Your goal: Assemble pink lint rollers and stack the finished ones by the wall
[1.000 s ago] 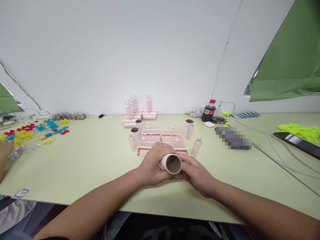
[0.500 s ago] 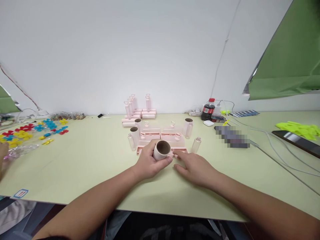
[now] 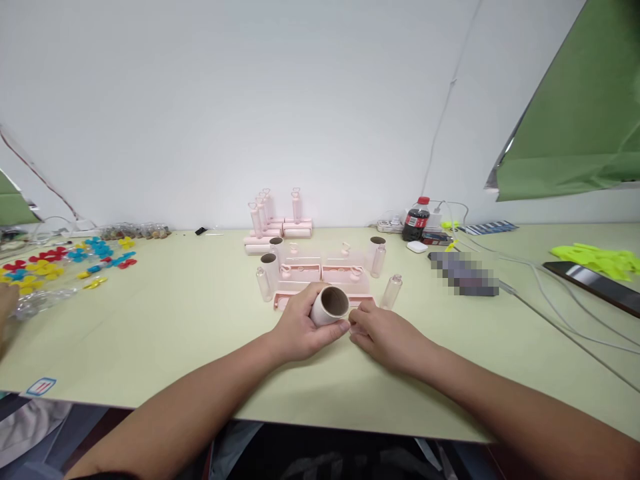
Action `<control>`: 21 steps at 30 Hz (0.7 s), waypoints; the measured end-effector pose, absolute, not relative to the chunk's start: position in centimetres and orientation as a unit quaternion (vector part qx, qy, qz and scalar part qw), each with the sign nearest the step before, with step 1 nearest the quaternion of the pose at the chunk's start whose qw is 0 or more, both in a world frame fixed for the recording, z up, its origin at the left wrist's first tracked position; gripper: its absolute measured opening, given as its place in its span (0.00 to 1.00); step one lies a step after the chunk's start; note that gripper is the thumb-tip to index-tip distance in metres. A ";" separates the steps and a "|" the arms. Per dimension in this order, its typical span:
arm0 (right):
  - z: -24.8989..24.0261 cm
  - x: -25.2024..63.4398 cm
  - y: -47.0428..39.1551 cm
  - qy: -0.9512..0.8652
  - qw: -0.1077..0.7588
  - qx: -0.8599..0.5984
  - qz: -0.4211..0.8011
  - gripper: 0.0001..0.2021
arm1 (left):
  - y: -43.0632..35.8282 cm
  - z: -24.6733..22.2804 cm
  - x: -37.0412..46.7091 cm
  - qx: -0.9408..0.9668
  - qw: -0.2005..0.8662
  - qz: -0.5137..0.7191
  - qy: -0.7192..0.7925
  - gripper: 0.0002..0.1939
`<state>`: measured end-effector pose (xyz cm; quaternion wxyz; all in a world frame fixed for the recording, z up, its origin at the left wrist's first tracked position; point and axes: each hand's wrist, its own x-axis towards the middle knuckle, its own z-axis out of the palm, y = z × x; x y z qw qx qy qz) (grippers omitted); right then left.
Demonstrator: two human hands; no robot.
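My left hand [image 3: 303, 328] is wrapped round a white roll [image 3: 330, 307] with a brown hollow core, its open end tilted up toward me. Just right of the roll, my right hand [image 3: 387, 333] pinches something small and pale, mostly hidden by the fingers. Behind both hands lies a pink tray [image 3: 283, 301], partly covered by them. Pink boxes with clear lids [image 3: 345, 283] stand behind it. White rolls [image 3: 270, 267] and clear pink tubes [image 3: 393, 291] stand on both sides.
Pink roller sets [image 3: 257, 247] stand near the wall. At the right are a cola bottle [image 3: 417, 220], cables and a phone [image 3: 595, 287]. Colourful plastic pieces [image 3: 47, 267] lie at the left, beside another person's hand [image 3: 7, 303].
My left hand has moved slightly right and turned the roll's open end. My right hand's fingers have closed on a small pale thing beside the roll.
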<state>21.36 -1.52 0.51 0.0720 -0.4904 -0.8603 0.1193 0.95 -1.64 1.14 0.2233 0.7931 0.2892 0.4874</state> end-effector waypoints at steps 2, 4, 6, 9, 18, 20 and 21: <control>0.5 21.4 -1.5 -0.865 0.089 -0.475 0.133 0.05 | -1.7 1.2 1.0 0.797 0.227 0.478 0.291 0.15; 0.5 21.5 -1.4 -0.869 0.096 -0.465 0.139 0.05 | -1.7 1.2 1.0 0.800 0.229 0.470 0.294 0.16; 0.4 21.6 -1.3 -0.873 0.094 -0.457 0.144 0.02 | -1.7 1.2 0.9 0.803 0.226 0.465 0.297 0.16; 0.1 21.6 -1.2 -0.877 0.102 -0.446 0.148 0.05 | -1.6 1.1 0.9 0.805 0.221 0.462 0.299 0.16; 0.7 21.6 -1.0 -0.842 0.272 -0.400 0.240 0.08 | -1.8 1.3 0.8 0.807 0.238 0.434 0.322 0.17; 0.9 21.8 -1.0 -0.812 0.357 -0.389 0.248 0.09 | -1.7 1.3 0.8 0.807 0.248 0.424 0.328 0.17; 1.0 21.9 -0.9 -0.796 0.402 -0.381 0.244 0.09 | -1.7 1.3 0.8 0.807 0.253 0.417 0.332 0.18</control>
